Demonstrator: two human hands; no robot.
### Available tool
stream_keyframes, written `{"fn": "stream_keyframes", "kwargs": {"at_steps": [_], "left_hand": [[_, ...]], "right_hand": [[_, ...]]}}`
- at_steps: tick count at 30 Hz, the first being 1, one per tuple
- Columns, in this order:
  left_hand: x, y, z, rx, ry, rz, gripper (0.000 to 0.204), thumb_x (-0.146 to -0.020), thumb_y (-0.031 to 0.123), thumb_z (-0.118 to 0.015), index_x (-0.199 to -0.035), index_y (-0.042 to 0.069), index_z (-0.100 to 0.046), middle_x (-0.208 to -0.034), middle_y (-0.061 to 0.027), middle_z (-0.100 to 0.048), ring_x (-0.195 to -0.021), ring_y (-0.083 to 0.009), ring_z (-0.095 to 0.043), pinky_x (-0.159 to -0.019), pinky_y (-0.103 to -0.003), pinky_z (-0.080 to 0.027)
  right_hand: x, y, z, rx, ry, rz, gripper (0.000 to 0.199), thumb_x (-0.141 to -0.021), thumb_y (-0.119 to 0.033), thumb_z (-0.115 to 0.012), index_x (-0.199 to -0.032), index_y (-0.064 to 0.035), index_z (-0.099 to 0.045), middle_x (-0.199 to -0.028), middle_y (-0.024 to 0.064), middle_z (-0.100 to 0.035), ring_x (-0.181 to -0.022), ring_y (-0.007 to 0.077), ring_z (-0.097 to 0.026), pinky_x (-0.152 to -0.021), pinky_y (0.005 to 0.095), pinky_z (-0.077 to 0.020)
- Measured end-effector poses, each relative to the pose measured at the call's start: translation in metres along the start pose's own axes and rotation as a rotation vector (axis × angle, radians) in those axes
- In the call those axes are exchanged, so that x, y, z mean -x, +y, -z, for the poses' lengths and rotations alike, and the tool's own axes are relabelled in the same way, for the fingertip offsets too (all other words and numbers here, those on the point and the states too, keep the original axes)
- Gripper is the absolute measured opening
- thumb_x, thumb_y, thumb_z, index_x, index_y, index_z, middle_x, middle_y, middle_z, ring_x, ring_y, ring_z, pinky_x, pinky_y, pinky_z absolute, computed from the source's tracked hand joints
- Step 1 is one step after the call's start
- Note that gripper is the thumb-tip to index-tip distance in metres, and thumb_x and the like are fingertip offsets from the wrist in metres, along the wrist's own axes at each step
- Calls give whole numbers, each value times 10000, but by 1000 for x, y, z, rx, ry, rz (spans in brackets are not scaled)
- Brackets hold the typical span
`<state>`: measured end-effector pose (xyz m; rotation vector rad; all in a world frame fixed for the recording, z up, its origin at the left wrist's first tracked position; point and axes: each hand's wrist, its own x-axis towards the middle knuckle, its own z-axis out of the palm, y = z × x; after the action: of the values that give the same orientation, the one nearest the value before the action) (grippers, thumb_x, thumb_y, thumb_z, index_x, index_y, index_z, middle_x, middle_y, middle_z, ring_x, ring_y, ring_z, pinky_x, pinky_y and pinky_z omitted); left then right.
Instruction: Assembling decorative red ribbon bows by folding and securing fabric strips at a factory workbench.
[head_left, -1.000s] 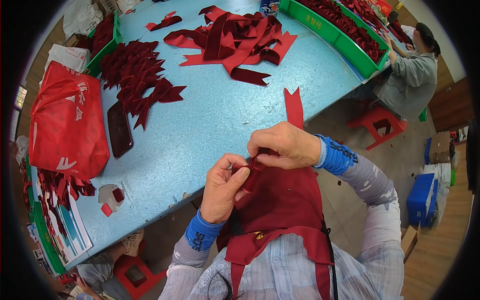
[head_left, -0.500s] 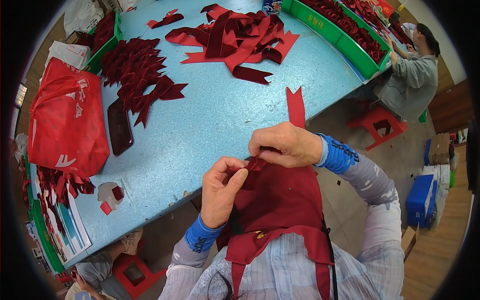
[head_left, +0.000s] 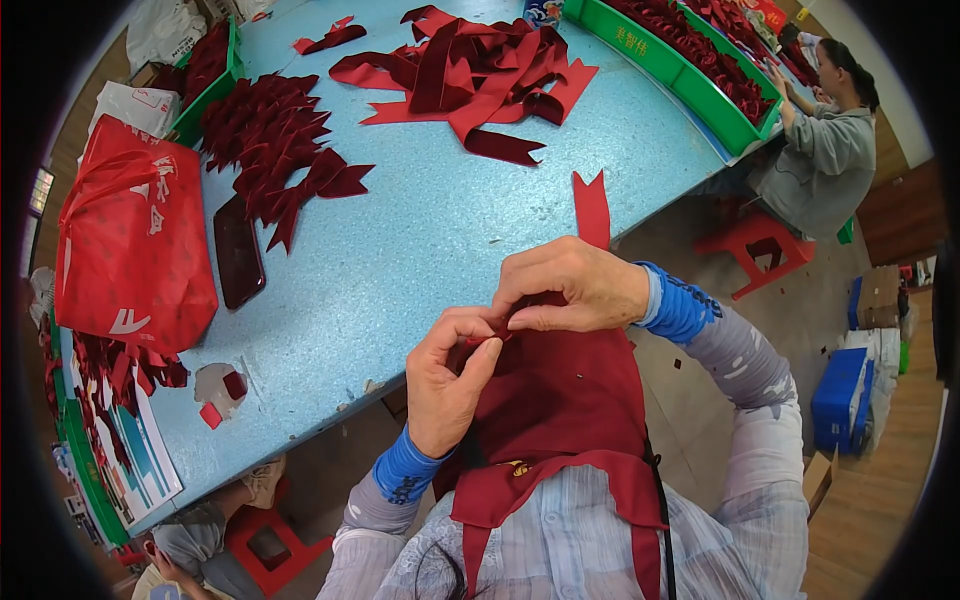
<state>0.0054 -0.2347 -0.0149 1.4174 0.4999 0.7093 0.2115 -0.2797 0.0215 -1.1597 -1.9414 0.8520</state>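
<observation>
My left hand point(head_left: 448, 375) pinches a piece of dark red velvet ribbon between thumb and fingers, just in front of the table edge. Close against it, my right hand point(head_left: 572, 287) has its fingers closed on the same ribbon. Most of the ribbon is hidden by my fingers. Beyond my right hand a notched red ribbon tail point(head_left: 592, 207) sticks out over the table edge; whether it belongs to the held ribbon I cannot tell. Below both hands hangs my dark red apron point(head_left: 570, 400).
On the blue table point(head_left: 400, 230) lie cut ribbons point(head_left: 480, 80), a heap of tied bows point(head_left: 265, 140), a phone point(head_left: 240, 252) and a red bag point(head_left: 135, 240). Bows fill a green bin point(head_left: 660, 60). Another person point(head_left: 825, 150) sits at far right, near a red stool point(head_left: 757, 250).
My right hand has shifted slightly up and left, and its thumb now lies straighter toward my left fingertips. Less of the ribbon shows between the hands.
</observation>
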Motion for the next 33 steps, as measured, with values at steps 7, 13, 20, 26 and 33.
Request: {"fn": "stream_keyframes", "kwargs": {"at_steps": [7, 13, 20, 26, 33], "left_hand": [[0, 1, -1, -29, 10, 1, 51, -826, -13, -606, -866, -15, -574, -957, -71, -602, -843, -107, -542, -752, -234, -437], [0, -3, -3, -64, 42, -16, 67, -797, -24, -620, -852, -10, -583, -951, -89, -604, -838, -139, -560, -760, -246, -441], [0, -1, -5, -115, 77, -90, 93, -778, -42, -630, -855, -12, -587, -933, -92, -614, -834, -149, -571, -749, -254, -446], [3, -1, -6, -143, 76, -64, 69, -814, -60, -596, -873, -24, -596, -913, -43, -609, -824, -89, -540, -748, -218, -428], [2, -5, -9, -139, 125, -61, 71, -814, -56, -610, -875, -23, -600, -844, -19, -608, -775, -69, -537, -713, -199, -431]], "right_hand": [[-2, 0, 3, 28, -28, -32, 119, -776, -100, -663, -879, -45, -643, -777, 93, -612, -717, 264, -613, -627, 356, -472], [-8, -8, 3, 117, -27, -91, 126, -745, -113, -653, -848, -41, -642, -776, 97, -610, -725, 272, -611, -637, 361, -472], [-13, -11, 4, 241, -42, -124, 128, -728, -95, -671, -810, -23, -604, -748, 101, -614, -666, 249, -630, -598, 331, -500], [-18, -17, 1, 229, -19, -134, 126, -722, -99, -675, -786, -16, -604, -726, 109, -618, -666, 247, -639, -591, 324, -507], [-21, -24, 2, 273, -20, -137, 112, -721, -93, -673, -771, -20, -606, -727, 104, -617, -667, 249, -635, -590, 325, -505]]}}
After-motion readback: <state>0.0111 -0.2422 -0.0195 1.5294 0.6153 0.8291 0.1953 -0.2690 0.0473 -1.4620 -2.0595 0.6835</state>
